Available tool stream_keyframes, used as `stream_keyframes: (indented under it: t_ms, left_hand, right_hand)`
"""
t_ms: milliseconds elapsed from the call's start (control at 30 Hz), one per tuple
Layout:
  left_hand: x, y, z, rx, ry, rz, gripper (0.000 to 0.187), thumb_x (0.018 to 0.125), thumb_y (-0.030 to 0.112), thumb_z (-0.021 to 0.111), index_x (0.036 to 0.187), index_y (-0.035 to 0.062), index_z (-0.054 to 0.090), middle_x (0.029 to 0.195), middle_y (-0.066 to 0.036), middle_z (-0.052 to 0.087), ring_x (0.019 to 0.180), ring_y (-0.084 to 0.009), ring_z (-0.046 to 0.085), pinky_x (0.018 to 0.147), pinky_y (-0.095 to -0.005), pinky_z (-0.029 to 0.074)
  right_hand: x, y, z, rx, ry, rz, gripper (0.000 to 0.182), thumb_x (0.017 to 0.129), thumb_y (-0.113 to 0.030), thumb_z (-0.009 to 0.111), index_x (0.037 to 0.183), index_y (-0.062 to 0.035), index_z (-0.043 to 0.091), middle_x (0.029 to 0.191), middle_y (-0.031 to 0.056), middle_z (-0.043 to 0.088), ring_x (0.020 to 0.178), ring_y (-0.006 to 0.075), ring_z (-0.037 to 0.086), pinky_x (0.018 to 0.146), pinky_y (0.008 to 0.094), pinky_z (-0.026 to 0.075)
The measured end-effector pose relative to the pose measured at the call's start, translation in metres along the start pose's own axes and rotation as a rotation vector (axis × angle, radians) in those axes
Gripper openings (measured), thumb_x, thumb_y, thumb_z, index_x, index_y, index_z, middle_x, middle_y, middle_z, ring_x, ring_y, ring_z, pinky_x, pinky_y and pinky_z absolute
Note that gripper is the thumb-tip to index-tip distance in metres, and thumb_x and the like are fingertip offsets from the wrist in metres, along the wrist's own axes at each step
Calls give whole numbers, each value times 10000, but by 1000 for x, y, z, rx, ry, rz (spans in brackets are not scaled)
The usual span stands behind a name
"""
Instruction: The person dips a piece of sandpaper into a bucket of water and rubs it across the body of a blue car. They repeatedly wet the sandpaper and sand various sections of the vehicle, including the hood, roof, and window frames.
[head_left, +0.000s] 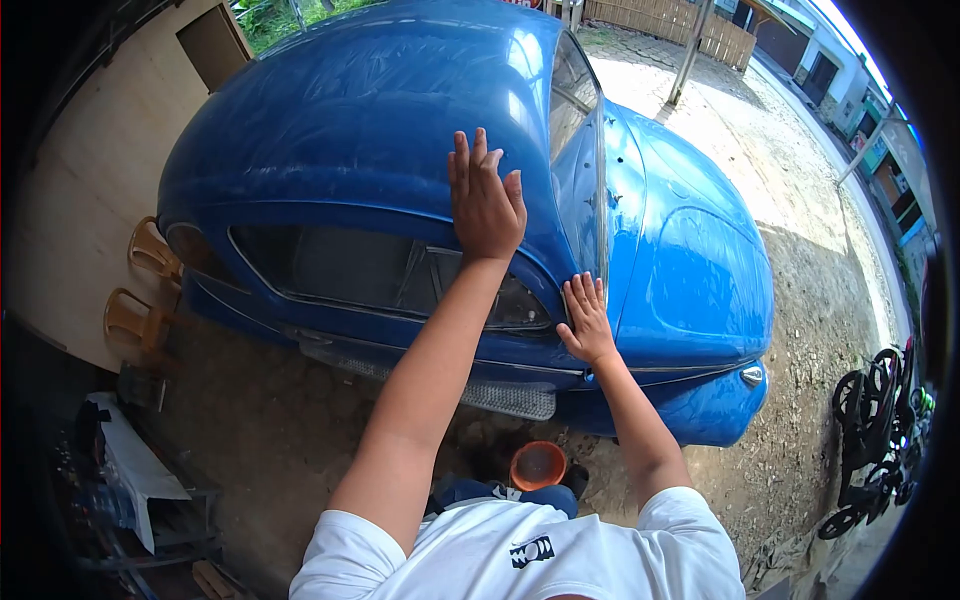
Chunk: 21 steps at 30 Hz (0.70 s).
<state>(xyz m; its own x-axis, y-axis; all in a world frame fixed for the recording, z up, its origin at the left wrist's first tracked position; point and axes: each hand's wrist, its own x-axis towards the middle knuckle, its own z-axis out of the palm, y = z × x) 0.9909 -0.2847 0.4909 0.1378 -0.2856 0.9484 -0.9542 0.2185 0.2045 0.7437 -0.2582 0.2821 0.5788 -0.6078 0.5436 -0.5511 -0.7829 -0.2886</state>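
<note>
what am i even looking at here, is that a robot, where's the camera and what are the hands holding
There is no robot: these are a person's own bare arms, seen from a camera worn on their head that looks forward and down. That is the only view, and its wide lens bends the edges. The left hand lies spread on the streaky roof of a blue car; the right hand is lower, by the base of the windshield. No object shows in either hand. Below, on the ground, is an orange bucket. Chairs stand off to the left.
</note>
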Motion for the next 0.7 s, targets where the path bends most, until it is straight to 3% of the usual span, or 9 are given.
stream_keyframes:
  t_ms: [200, 433, 567, 700]
  left_hand:
    - [-6, 3, -1, 10, 41, -11, 382, 1129, 319, 372, 1213, 7, 577, 1453, -234, 586, 1466, -475, 433, 1225, -585, 319]
    - [-7, 1, 1, -22, 63, 8, 373, 1128, 302, 357, 1160, 21, 602, 1400, -215, 632, 1436, -469, 477, 1213, -574, 332]
    - [-8, 1, -1, -37, 40, 20, 387, 1129, 306, 343, 1135, 22, 607, 1380, -199, 654, 1427, -457, 492, 1214, -574, 329]
    - [-10, -2, -2, -52, 18, 34, 433, 1132, 339, 300, 1174, 15, 585, 1395, -202, 645, 1418, -448, 505, 1207, -576, 336]
  right_hand:
    - [129, -66, -55, -119, 25, -118, 744, 1039, -610, 428, 1638, -171, 378, 1708, 78, 326, 1609, 315, 191, 1305, 537, 39]
    - [53, -52, -5, 9, 207, 60, 699, 995, -481, 608, 1586, -136, 465, 1666, 97, 406, 1599, 326, 233, 1303, 540, 93]
    - [4, -21, 18, 6, 201, 68, 709, 1000, -485, 599, 1593, -126, 453, 1685, 103, 370, 1610, 323, 199, 1305, 537, 74]
    - [36, -40, -3, 18, 141, 108, 685, 1043, -499, 510, 1617, -138, 414, 1716, 98, 305, 1620, 313, 154, 1306, 533, 49]
